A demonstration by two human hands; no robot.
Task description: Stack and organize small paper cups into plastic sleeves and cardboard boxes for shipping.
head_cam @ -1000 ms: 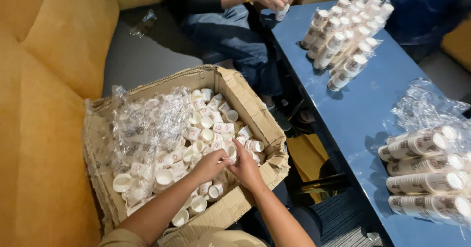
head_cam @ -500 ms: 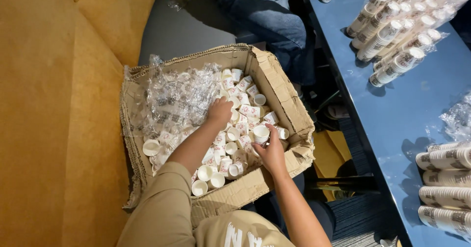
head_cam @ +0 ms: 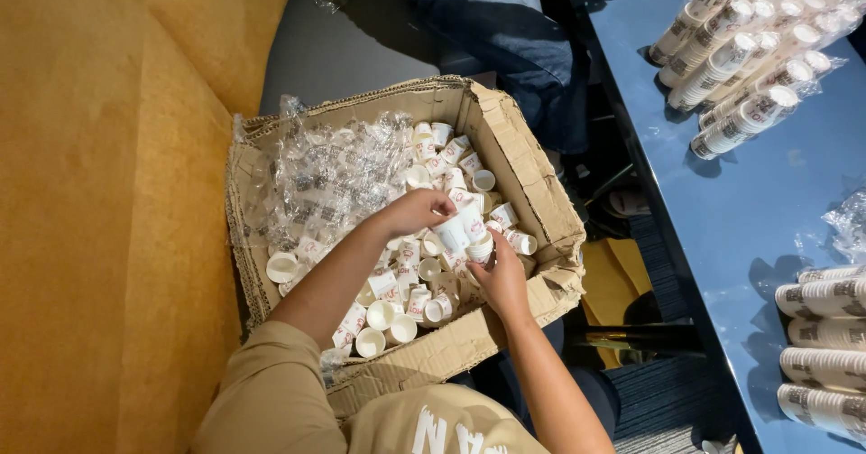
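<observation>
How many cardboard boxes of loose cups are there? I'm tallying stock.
1: the cardboard box sits on the yellow sofa beside the blue table, with both hands inside it. Others may lie outside the view.

Both forearms reach forward and away from the body into the torn brown cardboard box (head_cam: 528,170), the landmark here. The left hand (head_cam: 417,210) sits near the box's middle, palm down, wrist bent, its grip pinched with fingertips drawn together. The right hand (head_cam: 499,273) lies closer to the box's near right wall, just beside the left, fingers curled upward in a closed grip. A tan sleeve covers the left upper arm; both forearms are bare.
</observation>
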